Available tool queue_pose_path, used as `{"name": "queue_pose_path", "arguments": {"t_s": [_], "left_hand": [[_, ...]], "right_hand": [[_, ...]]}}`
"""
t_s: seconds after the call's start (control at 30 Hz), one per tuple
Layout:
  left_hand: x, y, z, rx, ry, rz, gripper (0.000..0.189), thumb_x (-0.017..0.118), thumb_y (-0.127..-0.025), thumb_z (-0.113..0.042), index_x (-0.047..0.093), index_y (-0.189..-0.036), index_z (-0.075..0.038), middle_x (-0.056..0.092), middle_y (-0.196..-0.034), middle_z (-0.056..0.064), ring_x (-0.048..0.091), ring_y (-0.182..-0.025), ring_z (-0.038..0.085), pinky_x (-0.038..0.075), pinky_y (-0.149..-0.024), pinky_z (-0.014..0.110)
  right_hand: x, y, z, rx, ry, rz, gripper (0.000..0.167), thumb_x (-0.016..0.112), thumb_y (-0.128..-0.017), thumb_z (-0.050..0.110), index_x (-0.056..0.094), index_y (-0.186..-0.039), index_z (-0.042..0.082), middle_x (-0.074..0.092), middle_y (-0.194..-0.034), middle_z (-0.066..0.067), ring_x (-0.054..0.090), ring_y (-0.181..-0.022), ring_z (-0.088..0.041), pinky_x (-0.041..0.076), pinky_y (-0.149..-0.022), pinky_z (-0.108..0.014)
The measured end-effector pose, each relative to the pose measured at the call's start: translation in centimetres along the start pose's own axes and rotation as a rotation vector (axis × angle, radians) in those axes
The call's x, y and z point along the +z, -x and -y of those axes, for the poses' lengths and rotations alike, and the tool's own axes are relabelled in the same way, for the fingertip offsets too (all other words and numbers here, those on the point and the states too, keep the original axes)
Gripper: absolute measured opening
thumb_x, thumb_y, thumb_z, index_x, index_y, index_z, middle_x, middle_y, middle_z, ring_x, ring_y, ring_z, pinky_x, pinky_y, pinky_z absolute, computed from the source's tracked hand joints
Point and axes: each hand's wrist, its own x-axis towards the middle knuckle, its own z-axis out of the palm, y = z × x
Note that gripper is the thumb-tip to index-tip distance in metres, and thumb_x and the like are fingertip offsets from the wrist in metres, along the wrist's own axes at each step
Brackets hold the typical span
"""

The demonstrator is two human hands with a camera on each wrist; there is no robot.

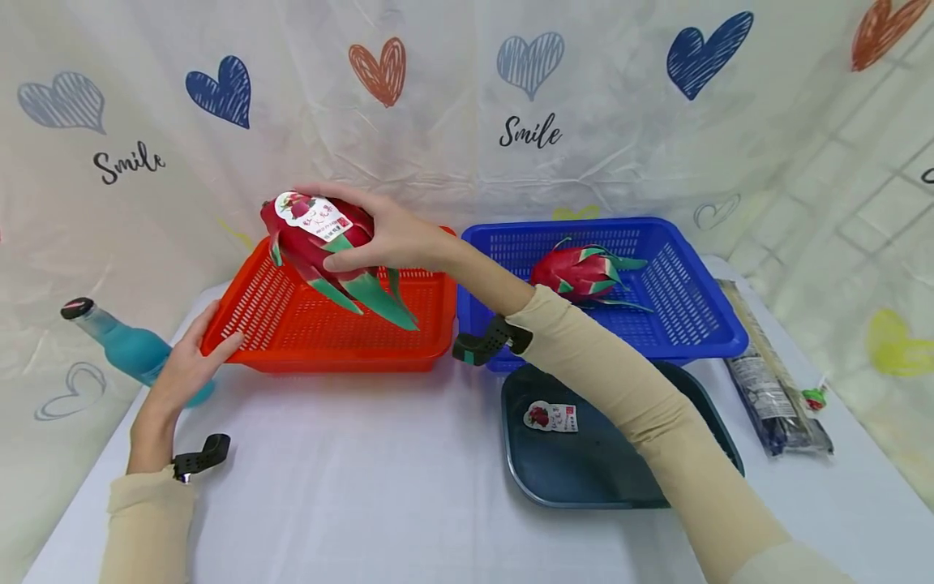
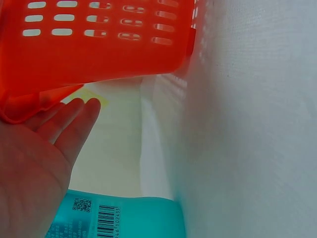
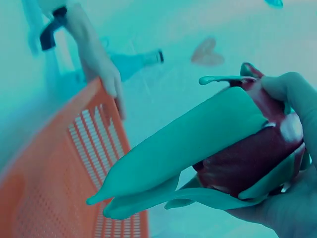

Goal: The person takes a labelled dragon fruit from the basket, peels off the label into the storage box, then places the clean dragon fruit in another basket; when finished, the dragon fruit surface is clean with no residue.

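Note:
My right hand (image 1: 397, 235) grips a red dragon fruit (image 1: 295, 243) with long green scales and a white label, held up over the orange-red basket (image 1: 336, 361). In the right wrist view, the dragon fruit's green scales (image 3: 183, 144) point down-left, toward the basket wall (image 3: 109, 129). My left hand (image 1: 186, 361) holds the basket's left front corner. Its thumb lies over the rim, while its fingers (image 2: 74, 129) reach beneath the lip in the left wrist view. Just beside that hand, a bottle of blue liquid (image 1: 134, 349) leans to the left.
A second dragon fruit (image 1: 576, 272) lies in the blue basket (image 1: 711, 324) to the right. In front of it is a dark tray (image 1: 540, 478), with a fruit label (image 1: 550, 417) on it. Long plastic-wrapped packs (image 1: 766, 389) and a small red-green item (image 1: 813, 397) lie at the right.

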Motion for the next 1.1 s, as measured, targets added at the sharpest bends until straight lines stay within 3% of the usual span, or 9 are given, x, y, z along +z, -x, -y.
{"name": "queue_pose_path", "arguments": {"t_s": [0.13, 0.3, 0.43, 0.57, 0.67, 0.87, 0.97, 1.1], "left_hand": [[0.1, 0.2, 0.0, -0.005, -0.005, -0.007, 0.085, 0.049, -0.096, -0.051, -0.007, -0.155, -0.029, 0.022, -0.156, 0.026, 0.029, -0.132, 0.046, 0.043, -0.098, 0.066], [0.3, 0.4, 0.0, -0.008, -0.001, -0.004, 0.085, 0.049, -0.096, -0.051, -0.006, -0.156, -0.029, 0.025, -0.155, 0.026, 0.031, -0.131, 0.046, 0.045, -0.096, 0.064], [0.3, 0.3, 0.0, 0.0, -0.002, -0.008, 0.083, 0.049, -0.096, -0.051, -0.006, -0.155, -0.031, 0.027, -0.154, 0.025, 0.032, -0.13, 0.044, 0.046, -0.097, 0.062], [0.1, 0.3, 0.0, 0.008, -0.013, -0.015, 0.082, 0.049, -0.096, -0.05, -0.005, -0.155, -0.033, 0.027, -0.154, 0.024, 0.032, -0.129, 0.043, 0.053, -0.093, 0.049], [0.0, 0.3, 0.0, 0.012, -0.014, -0.016, 0.081, 0.049, -0.096, -0.05, -0.004, -0.155, -0.033, 0.027, -0.154, 0.024, 0.032, -0.129, 0.042, 0.053, -0.092, 0.046], [0.2, 0.2, 0.0, 0.007, 0.009, -0.011, 0.081, 0.049, -0.096, -0.05, -0.005, -0.155, -0.035, 0.025, -0.156, 0.023, 0.031, -0.131, 0.043, 0.043, -0.099, 0.064], [0.1, 0.2, 0.0, 0.009, 0.004, -0.009, 0.081, 0.049, -0.096, -0.05, -0.004, -0.155, -0.035, 0.026, -0.155, 0.023, 0.032, -0.13, 0.041, 0.049, -0.096, 0.055], [0.0, 0.2, -0.2, 0.014, -0.001, -0.007, 0.08, 0.049, -0.096, -0.049, -0.004, -0.155, -0.036, 0.026, -0.155, 0.023, 0.032, -0.129, 0.041, 0.05, -0.095, 0.055]], "right_hand": [[0.3, 2.7, 0.9, -0.087, -0.016, 0.004, 0.076, 0.073, -0.082, 0.015, 0.037, -0.149, 0.017, 0.042, -0.142, -0.005, 0.046, -0.123, -0.016, 0.058, -0.086, -0.032], [1.9, 6.8, 1.9, -0.054, -0.033, 0.007, 0.077, 0.074, -0.081, 0.013, 0.037, -0.148, 0.02, 0.042, -0.142, -0.003, 0.045, -0.124, -0.015, 0.059, -0.085, -0.033], [3.7, 10.1, 3.0, -0.034, 0.01, 0.056, 0.078, 0.075, -0.08, 0.015, 0.037, -0.148, 0.021, 0.04, -0.143, -0.001, 0.041, -0.127, -0.014, 0.058, -0.084, -0.03], [5.1, 12.4, 3.6, -0.034, -0.011, 0.105, 0.079, 0.076, -0.079, 0.013, 0.038, -0.147, 0.017, 0.039, -0.146, -0.001, 0.038, -0.131, -0.014, 0.058, -0.085, -0.028], [5.7, 13.5, 3.7, -0.012, -0.051, 0.11, 0.079, 0.076, -0.078, 0.012, 0.038, -0.147, 0.018, 0.038, -0.147, -0.001, 0.038, -0.132, -0.014, 0.058, -0.085, -0.028], [6.1, 14.4, 3.5, 0.055, -0.078, 0.132, 0.079, 0.075, -0.079, 0.013, 0.037, -0.148, 0.021, 0.037, -0.148, 0.001, 0.037, -0.132, -0.015, 0.058, -0.085, -0.027], [6.4, 14.5, 3.2, 0.074, -0.06, 0.149, 0.079, 0.075, -0.079, 0.014, 0.038, -0.148, 0.022, 0.035, -0.149, 0.001, 0.038, -0.132, -0.015, 0.057, -0.085, -0.026], [6.7, 14.6, 2.9, 0.077, -0.044, 0.169, 0.079, 0.076, -0.078, 0.015, 0.039, -0.147, 0.021, 0.036, -0.149, 0.0, 0.038, -0.132, -0.014, 0.057, -0.085, -0.025]]}}
